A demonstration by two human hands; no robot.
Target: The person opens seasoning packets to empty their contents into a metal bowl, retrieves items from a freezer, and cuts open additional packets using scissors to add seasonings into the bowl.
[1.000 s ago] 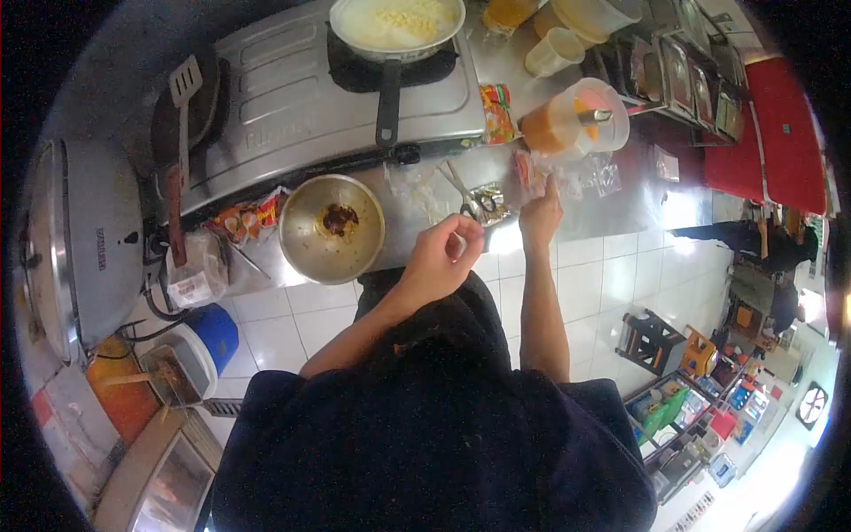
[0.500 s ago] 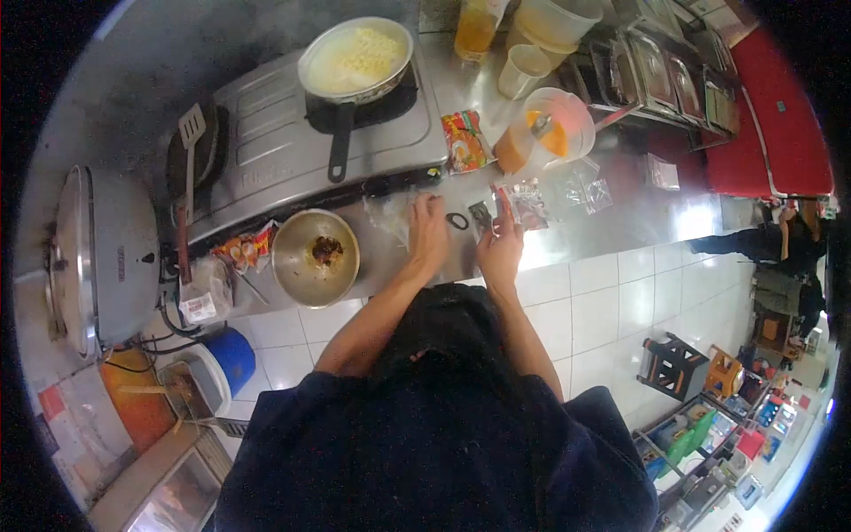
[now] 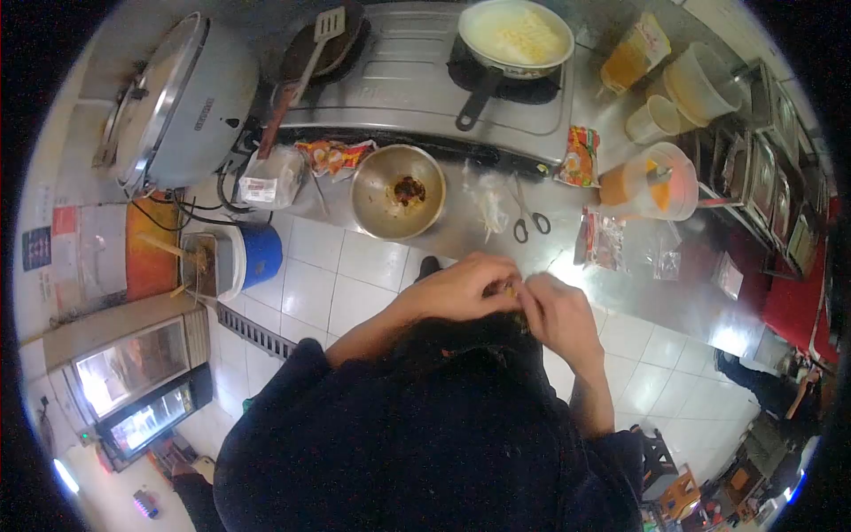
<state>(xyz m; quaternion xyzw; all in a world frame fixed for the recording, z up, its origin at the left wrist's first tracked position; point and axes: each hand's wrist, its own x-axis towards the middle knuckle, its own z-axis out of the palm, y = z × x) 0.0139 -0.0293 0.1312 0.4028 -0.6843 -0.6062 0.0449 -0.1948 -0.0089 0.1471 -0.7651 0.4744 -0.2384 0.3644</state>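
My left hand and my right hand meet in front of my chest, near the counter's front edge. Their fingers are pinched together around a small packet, mostly hidden, with only a yellowish bit showing. Beyond them on the steel counter lie scissors with black handles and a crumpled clear plastic wrapper. To the left stands a steel bowl with a dark sauce or paste at its bottom. Right of the scissors are small clear sachets.
A pan of noodles in pale liquid sits on the stove; a spatula rests at its left. Noodle packs lie along the stove. A jug with orange contents and plastic tubs stand at right.
Both hands have drawn back from the counter toward my chest and come together. The scissors now lie uncovered. My view has shifted, so the counter things appear farther right and higher.
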